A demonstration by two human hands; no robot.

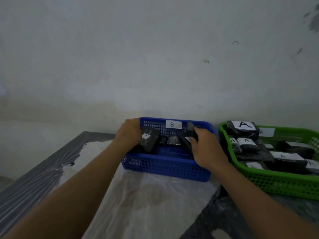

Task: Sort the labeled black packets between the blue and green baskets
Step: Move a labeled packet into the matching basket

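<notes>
Against a pale wall (155, 57), each hand, left (128, 133) and right (205, 149), grips a black packet inside the "B"-labelled blue basket (165, 168).

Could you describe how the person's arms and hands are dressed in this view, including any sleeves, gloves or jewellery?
Both forearms are bare along their whole visible length, with no sleeves in view. The left hand and the right hand wear no gloves, and no watch, bracelet or ring shows on the parts that can be seen. The picture is dim and slightly blurred, so very small items could be missed.
</notes>
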